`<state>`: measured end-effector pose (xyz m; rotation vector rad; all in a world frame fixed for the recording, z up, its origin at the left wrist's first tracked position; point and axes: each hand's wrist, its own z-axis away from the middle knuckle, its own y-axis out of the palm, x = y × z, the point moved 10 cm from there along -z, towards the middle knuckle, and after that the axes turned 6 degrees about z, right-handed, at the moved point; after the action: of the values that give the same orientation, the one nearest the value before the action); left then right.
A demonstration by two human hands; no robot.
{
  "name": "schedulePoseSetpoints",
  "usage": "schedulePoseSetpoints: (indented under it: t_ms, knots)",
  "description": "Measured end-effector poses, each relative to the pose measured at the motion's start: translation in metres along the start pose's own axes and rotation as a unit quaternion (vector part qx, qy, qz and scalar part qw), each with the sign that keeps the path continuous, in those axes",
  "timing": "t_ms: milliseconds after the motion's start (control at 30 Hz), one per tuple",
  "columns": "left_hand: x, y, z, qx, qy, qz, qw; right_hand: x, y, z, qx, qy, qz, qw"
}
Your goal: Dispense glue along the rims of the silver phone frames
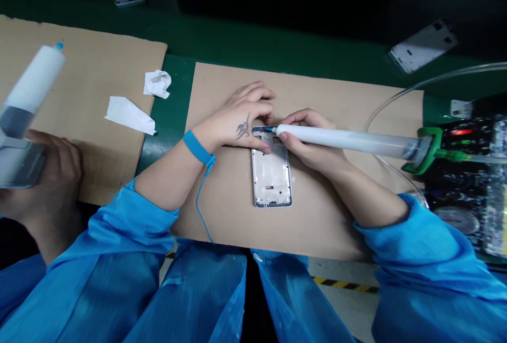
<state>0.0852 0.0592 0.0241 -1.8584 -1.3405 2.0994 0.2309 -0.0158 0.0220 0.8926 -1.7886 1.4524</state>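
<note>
As the left hand (241, 118) and right hand (304, 140) sit close together, a thin silver phone frame (271, 179) lies flat on a brown cardboard sheet (336, 95).
The left hand presses its top edge; the right hand clamps a long white plastic syringe (340, 140), tip at the frame. The frame looks light and stiff, so hold its sides.

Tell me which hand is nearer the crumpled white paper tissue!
Left. The left hand lies right of the tissue, past a green strip. The right hand, gripping a white syringe, is farther right.
</note>
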Motion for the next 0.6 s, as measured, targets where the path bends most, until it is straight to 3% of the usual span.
schedulePoseSetpoints:
  t_ms: [600]
  knots:
    - [-0.0012,0.0,-0.002,-0.002,-0.002,0.015,1.0,-0.0049,-0.0013,0.0,0.0,0.0,0.006,1.0]
